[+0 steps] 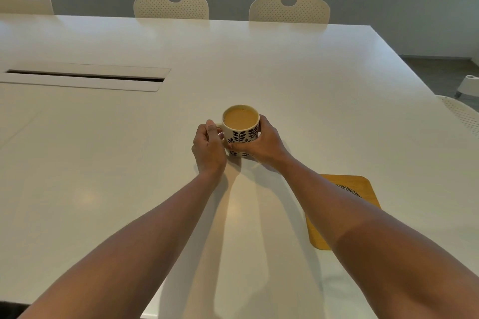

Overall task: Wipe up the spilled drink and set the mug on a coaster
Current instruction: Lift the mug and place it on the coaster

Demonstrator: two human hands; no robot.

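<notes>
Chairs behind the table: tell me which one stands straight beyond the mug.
The middle chair of the three at the far edge. The mug sits roughly below its right side; the left chair is cut off, the right chair stands further right.

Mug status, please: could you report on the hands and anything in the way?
Both hands, left and right, grip leaf-patterned ceramic mug, full, on white table. Yellow wooden coaster near right, under forearm.

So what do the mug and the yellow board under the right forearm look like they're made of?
Mug: likely glazed ceramic, judging by its cream body, dark leaf print and thick rim. Board: probably wood or bamboo with a matte yellow-tan face and rounded corners, though laminate is possible.
</notes>
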